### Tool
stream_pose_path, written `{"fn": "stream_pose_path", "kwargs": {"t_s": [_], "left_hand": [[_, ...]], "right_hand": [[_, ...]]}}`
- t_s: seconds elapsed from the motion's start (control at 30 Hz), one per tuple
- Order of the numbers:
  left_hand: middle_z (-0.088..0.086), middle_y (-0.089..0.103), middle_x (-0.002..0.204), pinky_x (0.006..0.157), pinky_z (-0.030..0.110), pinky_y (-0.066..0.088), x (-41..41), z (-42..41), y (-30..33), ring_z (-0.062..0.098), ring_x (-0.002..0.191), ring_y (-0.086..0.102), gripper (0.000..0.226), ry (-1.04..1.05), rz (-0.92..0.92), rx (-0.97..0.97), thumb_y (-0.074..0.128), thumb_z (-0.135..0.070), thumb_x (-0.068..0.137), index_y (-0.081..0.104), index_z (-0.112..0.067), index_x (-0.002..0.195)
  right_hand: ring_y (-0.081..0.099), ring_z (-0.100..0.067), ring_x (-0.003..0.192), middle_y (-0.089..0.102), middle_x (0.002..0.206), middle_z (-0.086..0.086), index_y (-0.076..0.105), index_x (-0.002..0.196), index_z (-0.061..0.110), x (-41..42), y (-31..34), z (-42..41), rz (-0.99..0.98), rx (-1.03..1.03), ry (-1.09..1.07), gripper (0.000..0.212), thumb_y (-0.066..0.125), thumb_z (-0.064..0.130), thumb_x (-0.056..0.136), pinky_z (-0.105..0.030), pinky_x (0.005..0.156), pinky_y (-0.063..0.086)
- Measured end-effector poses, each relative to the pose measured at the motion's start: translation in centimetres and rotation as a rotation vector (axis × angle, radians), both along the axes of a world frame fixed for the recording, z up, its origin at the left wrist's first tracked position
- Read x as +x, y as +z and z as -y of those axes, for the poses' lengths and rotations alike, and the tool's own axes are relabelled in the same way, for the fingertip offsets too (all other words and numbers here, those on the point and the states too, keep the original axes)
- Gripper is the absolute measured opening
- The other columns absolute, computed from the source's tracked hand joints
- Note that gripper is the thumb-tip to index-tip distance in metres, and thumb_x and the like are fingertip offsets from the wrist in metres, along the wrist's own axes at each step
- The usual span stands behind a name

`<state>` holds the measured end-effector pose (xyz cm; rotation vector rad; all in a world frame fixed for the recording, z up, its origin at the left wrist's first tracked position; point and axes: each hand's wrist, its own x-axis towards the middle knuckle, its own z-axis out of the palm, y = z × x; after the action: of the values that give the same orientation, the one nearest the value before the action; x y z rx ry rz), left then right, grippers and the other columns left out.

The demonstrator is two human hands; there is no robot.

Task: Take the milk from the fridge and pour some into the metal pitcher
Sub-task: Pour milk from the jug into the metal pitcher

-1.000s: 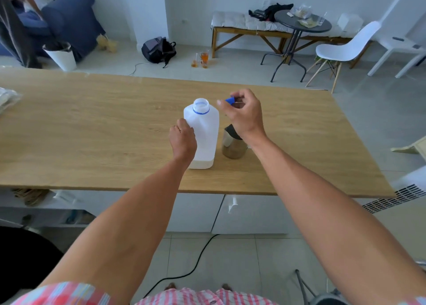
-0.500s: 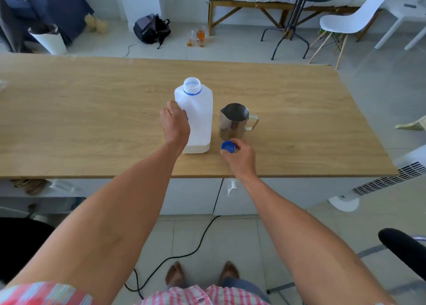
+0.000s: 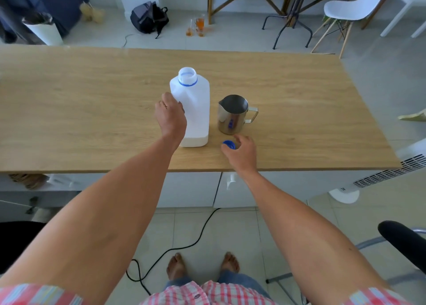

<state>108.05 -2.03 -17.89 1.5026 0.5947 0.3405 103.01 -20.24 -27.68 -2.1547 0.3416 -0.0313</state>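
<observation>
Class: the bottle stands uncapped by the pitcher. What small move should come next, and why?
Probably lift and tip the white plastic milk bottle toward the steel pitcher. Its neck is open, the blue cap lies on the wooden table by the right hand, and the left hand already has a grip on the bottle.
</observation>
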Motion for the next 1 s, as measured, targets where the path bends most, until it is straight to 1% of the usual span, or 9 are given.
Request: {"fn": "stream_pose_path", "kwargs": {"t_s": [0.13,0.2,0.3,0.4,0.5,0.6,0.77,0.87,1.0], "left_hand": [[-0.012,0.038,0.045,0.05,0.027,0.03,-0.2,0.0,0.1,0.015,0.05,0.032,0.04,-0.001,0.011,-0.009,0.034,-0.02,0.097,0.029,-0.02,0.057],[-0.009,0.039,0.048,0.051,0.027,0.031,-0.2,0.0,0.1,0.015,0.051,0.032,0.038,0.001,0.004,-0.015,0.034,-0.021,0.097,0.03,-0.019,0.059],[-0.007,0.037,0.051,0.049,0.026,0.029,-0.3,0.0,0.2,0.014,0.05,0.032,0.037,0.004,0.014,-0.029,0.034,-0.02,0.097,0.029,-0.018,0.06],[-0.002,0.037,0.056,0.046,0.024,0.031,-0.2,0.1,0.2,0.012,0.048,0.033,0.034,0.015,0.023,-0.049,0.034,-0.02,0.097,0.029,-0.018,0.063],[0.0,0.036,0.058,0.044,0.022,0.029,-0.2,0.0,0.1,0.011,0.047,0.031,0.033,0.009,0.034,-0.044,0.033,-0.02,0.096,0.028,-0.018,0.064],[0.0,0.035,0.057,0.045,0.023,0.027,-0.2,0.0,0.2,0.013,0.05,0.03,0.034,0.007,0.035,-0.037,0.033,-0.02,0.096,0.027,-0.019,0.063],[0.002,0.032,0.061,0.046,0.025,0.026,-0.4,0.0,0.5,0.014,0.051,0.028,0.032,-0.022,0.016,-0.024,0.035,-0.024,0.094,0.026,-0.018,0.064],[-0.002,0.032,0.062,0.052,0.03,0.027,-0.4,-0.1,0.8,0.017,0.055,0.029,0.03,-0.032,-0.011,-0.065,0.038,-0.029,0.09,0.027,-0.019,0.064],[-0.007,0.028,0.054,0.056,0.033,0.022,-0.3,-0.1,1.3,0.018,0.056,0.024,0.046,-0.065,-0.01,-0.012,0.039,-0.03,0.09,0.027,-0.027,0.046]], "right_hand": [[0.053,-0.01,0.085,0.055,0.114,0.0,0.056,0.111,0.012,1.8,3.1,1.2,0.156,0.04,-0.132,0.018,0.057,0.019,0.095,-0.034,0.079,0.05],[0.051,-0.012,0.09,0.053,0.122,-0.003,0.055,0.117,0.008,3.5,4.6,2.1,0.225,0.017,-0.158,0.019,0.049,0.013,0.1,-0.033,0.082,0.047],[0.051,-0.011,0.102,0.047,0.132,-0.001,0.058,0.126,0.015,6.8,6.2,3.2,0.102,-0.022,-0.075,0.029,0.039,0.018,0.104,-0.031,0.093,0.043],[0.07,-0.034,0.096,0.056,0.106,-0.006,0.059,0.087,0.016,9.2,6.4,4.3,-0.062,-0.032,0.013,0.028,0.033,0.023,0.096,-0.036,0.075,0.052],[0.072,-0.033,0.092,0.066,0.096,-0.005,0.062,0.096,0.009,9.7,6.2,4.9,-0.147,-0.071,0.061,0.026,0.037,0.014,0.096,-0.038,0.068,0.052],[0.072,-0.031,0.092,0.069,0.095,-0.007,0.057,0.086,0.016,9.1,6.2,4.7,-0.144,-0.065,0.067,0.018,0.043,0.013,0.097,-0.044,0.079,0.058],[0.073,-0.031,0.069,0.067,0.068,-0.012,0.059,0.071,0.011,8.2,6.3,4.0,-0.226,0.048,0.063,0.026,0.049,0.011,0.096,-0.043,0.073,0.063],[0.055,-0.02,0.05,0.062,0.072,-0.011,0.061,0.081,0.006,7.7,6.5,3.2,-0.279,0.246,0.023,0.021,0.048,0.004,0.098,-0.03,0.051,0.051],[0.045,-0.015,0.048,0.055,0.065,-0.006,0.059,0.079,0.009,6.9,6.8,2.3,-0.276,0.329,-0.032,0.027,0.046,0.002,0.101,-0.028,0.046,0.039]]}}
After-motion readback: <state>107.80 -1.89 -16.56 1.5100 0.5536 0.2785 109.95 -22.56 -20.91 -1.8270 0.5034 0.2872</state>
